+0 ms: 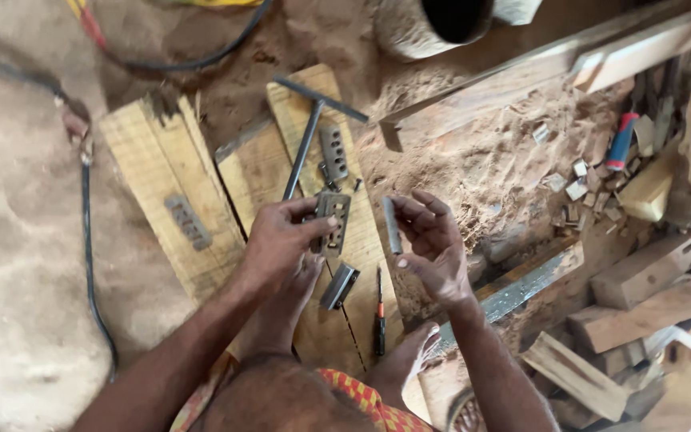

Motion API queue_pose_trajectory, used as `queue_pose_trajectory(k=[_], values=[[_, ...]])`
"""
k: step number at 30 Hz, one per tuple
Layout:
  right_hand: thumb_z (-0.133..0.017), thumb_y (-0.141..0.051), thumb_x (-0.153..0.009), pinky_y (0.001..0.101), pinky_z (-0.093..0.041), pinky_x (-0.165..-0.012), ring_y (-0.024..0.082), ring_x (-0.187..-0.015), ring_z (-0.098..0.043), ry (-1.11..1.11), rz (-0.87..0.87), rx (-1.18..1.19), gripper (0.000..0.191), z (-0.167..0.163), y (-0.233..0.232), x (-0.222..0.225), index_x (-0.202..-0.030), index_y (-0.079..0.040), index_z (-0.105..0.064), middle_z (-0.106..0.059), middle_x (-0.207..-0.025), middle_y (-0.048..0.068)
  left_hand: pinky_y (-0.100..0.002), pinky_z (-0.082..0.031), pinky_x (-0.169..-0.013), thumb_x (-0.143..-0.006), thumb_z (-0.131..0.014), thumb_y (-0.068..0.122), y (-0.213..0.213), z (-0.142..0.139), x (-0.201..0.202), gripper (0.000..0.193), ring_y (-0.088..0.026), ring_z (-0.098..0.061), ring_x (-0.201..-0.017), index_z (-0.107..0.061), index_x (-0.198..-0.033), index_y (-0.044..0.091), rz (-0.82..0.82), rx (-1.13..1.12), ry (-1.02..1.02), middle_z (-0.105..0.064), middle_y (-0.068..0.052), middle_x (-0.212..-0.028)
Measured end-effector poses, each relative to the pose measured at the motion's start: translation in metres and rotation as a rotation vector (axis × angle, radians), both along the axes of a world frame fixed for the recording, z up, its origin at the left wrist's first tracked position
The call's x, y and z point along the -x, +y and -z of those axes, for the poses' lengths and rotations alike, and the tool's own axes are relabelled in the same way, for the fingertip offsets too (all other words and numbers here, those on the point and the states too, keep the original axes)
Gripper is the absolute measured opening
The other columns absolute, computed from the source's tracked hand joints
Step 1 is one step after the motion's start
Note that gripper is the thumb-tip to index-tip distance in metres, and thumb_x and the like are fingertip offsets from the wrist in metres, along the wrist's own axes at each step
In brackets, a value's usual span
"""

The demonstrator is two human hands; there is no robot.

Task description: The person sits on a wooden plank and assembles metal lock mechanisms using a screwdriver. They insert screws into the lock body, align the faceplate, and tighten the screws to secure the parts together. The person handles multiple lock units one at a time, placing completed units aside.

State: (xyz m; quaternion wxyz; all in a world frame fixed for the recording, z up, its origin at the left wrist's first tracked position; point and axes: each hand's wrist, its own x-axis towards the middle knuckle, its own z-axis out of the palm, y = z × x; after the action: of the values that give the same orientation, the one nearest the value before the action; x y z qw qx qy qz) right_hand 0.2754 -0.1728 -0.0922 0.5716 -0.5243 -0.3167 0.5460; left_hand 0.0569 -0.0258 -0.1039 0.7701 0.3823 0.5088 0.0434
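Note:
My left hand [281, 240] grips a grey metal hinge leaf [334, 222] with screw holes, held over a pale wooden plank [345, 320]. My right hand [433, 240] pinches a short grey metal pin [392, 226] upright, a little to the right of the hinge and apart from it. Another hinge [333, 151] lies farther up the plank next to a long metal T-shaped tool [304, 144]. A third hinge [188, 222] lies on the plank to the left. A small metal piece [338, 286] and a screwdriver [378, 316] lie near my feet.
Sawdust [489, 160] covers the ground to the right. Wood offcuts and blocks [641, 280] pile up at the right, with a red and blue handled tool [621, 140]. A black cable [89, 240] runs down the left. A round dark-mouthed pipe [441, 24] sits at the top.

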Motion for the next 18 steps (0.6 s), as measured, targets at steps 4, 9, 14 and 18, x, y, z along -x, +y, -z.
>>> queue_pose_trajectory(k=[4, 9, 14, 18], values=[[-0.088, -0.021, -0.079, 0.0502, -0.039, -0.127, 0.038, -0.14, -0.055, -0.027, 0.019, 0.199, 0.098, 0.016, -0.004, -0.001, -0.157, 0.003, -0.033, -0.055, -0.147, 0.03, -0.028, -0.063, -0.074, -0.085, -0.077, 0.01, -0.003, 0.014, -0.003, 0.037, -0.014, -0.075, -0.081, -0.074, -0.121, -0.001, -0.045, 0.007, -0.03, -0.081, -0.012, -0.099], [-0.089, -0.033, -0.075, 0.0537, -0.042, -0.122, 0.04, -0.135, -0.057, 0.081, 0.01, 0.338, 0.1, 0.042, 0.0, 0.011, -0.152, 0.001, -0.037, -0.056, -0.142, 0.03, -0.027, -0.065, -0.066, -0.084, -0.078, 0.007, -0.001, 0.026, -0.003, 0.039, -0.015, -0.075, -0.079, -0.073, -0.121, -0.003, -0.185, 0.106, -0.112, -0.081, -0.014, -0.1], [-0.087, -0.037, -0.077, 0.0545, -0.042, -0.122, 0.04, -0.134, -0.057, 0.147, -0.042, 0.374, 0.096, 0.05, 0.004, 0.018, -0.151, 0.001, -0.039, -0.056, -0.142, 0.031, -0.027, -0.065, -0.061, -0.083, -0.079, 0.01, 0.006, 0.032, 0.007, 0.042, -0.014, -0.075, -0.077, -0.072, -0.123, 0.003, -0.096, 0.109, 0.042, -0.079, -0.011, -0.1], [-0.088, -0.037, -0.077, 0.0533, -0.04, -0.123, 0.038, -0.136, -0.054, 0.258, -0.01, 0.423, 0.094, 0.053, 0.007, 0.022, -0.149, 0.002, -0.041, -0.054, -0.144, 0.029, -0.026, -0.065, -0.065, -0.084, -0.08, 0.011, 0.009, 0.038, 0.01, 0.042, -0.015, -0.076, -0.077, -0.071, -0.124, 0.001, -0.141, 0.068, 0.036, -0.08, -0.012, -0.099]])
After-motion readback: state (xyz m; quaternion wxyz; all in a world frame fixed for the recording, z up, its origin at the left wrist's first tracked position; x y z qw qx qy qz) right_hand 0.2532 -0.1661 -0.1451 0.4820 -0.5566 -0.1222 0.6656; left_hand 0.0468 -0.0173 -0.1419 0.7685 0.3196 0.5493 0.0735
